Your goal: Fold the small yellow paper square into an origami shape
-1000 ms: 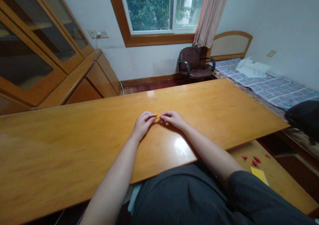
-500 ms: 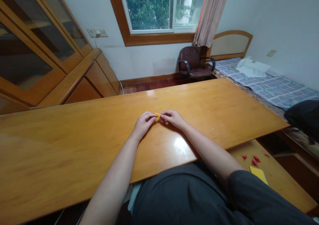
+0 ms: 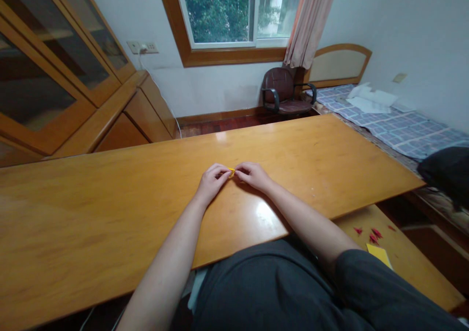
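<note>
1. The small yellow piece [image 3: 232, 172], seemingly folded paper, is between the fingertips of both hands, just above the middle of the table [image 3: 120, 214] or touching it; which of the two is hard to tell.
2. The left hand [image 3: 212, 181] has its grip pinched on the piece's left side, thumb and fingers together.
3. The right hand [image 3: 255, 175] pinches the opposite side; its fingers hide part of the yellow, so the exact contact is unclear.
4. What has just changed is small: half a second ago a thin yellow end pokes out above the fingertips, and now less of it shows, the visible part looking more compact.
5. That suggests fine shaping by the fingers rather than carrying, since both hands keep nearly the same place.
6. On the lower wooden surface [image 3: 414, 272] to the right, the red pieces [image 3: 376, 233] and the yellow sheet [image 3: 379, 256] lie undisturbed, well apart from the hands.
</note>
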Demonstrator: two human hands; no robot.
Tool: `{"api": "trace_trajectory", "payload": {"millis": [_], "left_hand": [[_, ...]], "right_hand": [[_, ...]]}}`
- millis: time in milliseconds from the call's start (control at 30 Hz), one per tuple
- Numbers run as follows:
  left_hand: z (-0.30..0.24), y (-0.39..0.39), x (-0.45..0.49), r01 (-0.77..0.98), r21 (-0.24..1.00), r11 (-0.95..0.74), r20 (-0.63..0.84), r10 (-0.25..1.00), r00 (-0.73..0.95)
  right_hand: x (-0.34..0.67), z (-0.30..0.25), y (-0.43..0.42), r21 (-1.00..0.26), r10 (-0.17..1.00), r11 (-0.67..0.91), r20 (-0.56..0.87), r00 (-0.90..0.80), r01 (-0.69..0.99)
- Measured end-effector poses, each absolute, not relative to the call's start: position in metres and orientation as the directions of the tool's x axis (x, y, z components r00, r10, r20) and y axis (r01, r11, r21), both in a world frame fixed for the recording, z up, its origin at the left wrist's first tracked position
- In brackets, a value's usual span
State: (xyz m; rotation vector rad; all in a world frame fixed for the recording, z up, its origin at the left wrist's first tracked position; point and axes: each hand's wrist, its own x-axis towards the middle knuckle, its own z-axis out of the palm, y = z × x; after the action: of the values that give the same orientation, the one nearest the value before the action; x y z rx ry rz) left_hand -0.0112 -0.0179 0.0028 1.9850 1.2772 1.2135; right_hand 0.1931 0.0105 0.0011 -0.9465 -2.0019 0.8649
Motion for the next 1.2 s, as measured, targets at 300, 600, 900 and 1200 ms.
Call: {"api": "trace_trajectory", "payload": {"millis": [300,600,900,1200], "left_hand": [[0.0003,-0.0172,-0.0132,0.582,0.627,-0.518,0.497,0.841,0.213],[0.0029,-0.0192,-0.0110,0.522,0.639,-0.565,0.548,0.811,0.206],[-0.0003,-0.0190,-0.0115,0.492,0.677,-0.548,0.523,0.828,0.202],[0.0012,-0.0213,-0.0105,0.478,0.696,-0.536,0.507,0.838,0.201]], "right_hand": [[0.1922,-0.0029,0.0102,-0.668,0.758,0.635,0.441,-0.480,0.388],[0.1929,0.0023,0.0082,-0.685,0.756,0.631,0.438,-0.486,0.364],[0.1937,0.0003,0.0105,-0.722,0.771,0.600,0.409,-0.488,0.344],[0.1941,0.0013,0.0089,-0.701,0.752,0.628,0.434,-0.497,0.338]]}}
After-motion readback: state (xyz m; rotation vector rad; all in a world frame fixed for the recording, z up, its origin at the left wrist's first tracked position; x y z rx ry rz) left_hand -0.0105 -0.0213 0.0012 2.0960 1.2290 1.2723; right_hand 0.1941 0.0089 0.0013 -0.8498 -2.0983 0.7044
